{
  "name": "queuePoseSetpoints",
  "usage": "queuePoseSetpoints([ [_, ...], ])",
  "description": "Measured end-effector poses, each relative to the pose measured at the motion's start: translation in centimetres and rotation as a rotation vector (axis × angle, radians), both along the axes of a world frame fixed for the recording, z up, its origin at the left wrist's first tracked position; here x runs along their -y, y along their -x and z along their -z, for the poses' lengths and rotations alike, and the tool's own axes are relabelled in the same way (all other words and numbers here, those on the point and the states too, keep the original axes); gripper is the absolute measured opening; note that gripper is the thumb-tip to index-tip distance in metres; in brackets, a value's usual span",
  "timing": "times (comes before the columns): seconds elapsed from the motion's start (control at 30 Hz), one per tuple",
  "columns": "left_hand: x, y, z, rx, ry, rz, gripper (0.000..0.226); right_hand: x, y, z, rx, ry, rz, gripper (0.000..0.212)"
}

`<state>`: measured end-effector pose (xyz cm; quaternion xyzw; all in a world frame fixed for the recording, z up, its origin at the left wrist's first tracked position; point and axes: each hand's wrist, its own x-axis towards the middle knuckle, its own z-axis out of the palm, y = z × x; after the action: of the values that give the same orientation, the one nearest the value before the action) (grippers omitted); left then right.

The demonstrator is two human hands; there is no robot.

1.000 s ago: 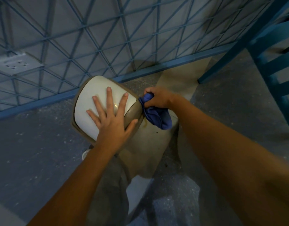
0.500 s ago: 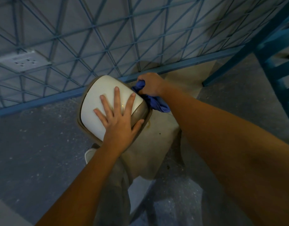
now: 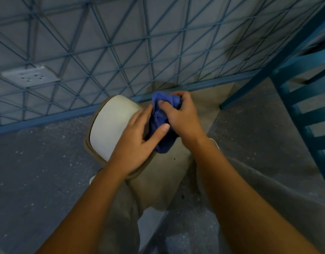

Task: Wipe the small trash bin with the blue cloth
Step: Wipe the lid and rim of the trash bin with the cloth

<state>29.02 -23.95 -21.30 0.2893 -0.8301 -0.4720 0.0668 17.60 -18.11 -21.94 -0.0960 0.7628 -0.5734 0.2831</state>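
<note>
The small trash bin point(image 3: 110, 125) has a white lid and a tan body and stands on the floor against the wall, between my knees. The blue cloth point(image 3: 161, 143) is bunched at the bin's right upper edge. My right hand point(image 3: 182, 118) grips the cloth from the right, its fingers curled over the top of the bundle. My left hand point(image 3: 134, 143) lies over the right side of the lid and pinches the cloth's left edge between thumb and fingers. The bin's right side is hidden behind the hands and the cloth.
A wall with a blue lattice pattern rises right behind the bin, with a white socket point(image 3: 29, 77) at the left. A blue slatted chair point(image 3: 304, 107) stands at the right. My legs in beige trousers point(image 3: 158, 189) flank the bin on the speckled grey floor.
My left hand slid from lying flat on the lid to the right and took hold of the cloth. My right hand brought the cloth from the bin's far edge up over its right rim.
</note>
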Motion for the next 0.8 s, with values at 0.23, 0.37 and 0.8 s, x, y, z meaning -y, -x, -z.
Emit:
queuePoseSetpoints([
  [0.23, 1.2, -1.8, -1.3, -0.127, -0.258, -0.162, 0.026, 0.8, -4.1, -2.9, 0.513, 0.305, -0.008, 0.009],
  [0.37, 3.1, -2.8, -1.9, -0.231, -0.344, -0.517, 0.015, 0.3, -8.0, -1.9, 0.184, -0.073, 0.069, 0.064],
  [0.8, 8.8, -7.3, 0.2, -0.201, -0.585, -0.884, 0.024, 2.8, -8.0, 3.0, 0.01, -0.274, -0.065, 0.11],
])
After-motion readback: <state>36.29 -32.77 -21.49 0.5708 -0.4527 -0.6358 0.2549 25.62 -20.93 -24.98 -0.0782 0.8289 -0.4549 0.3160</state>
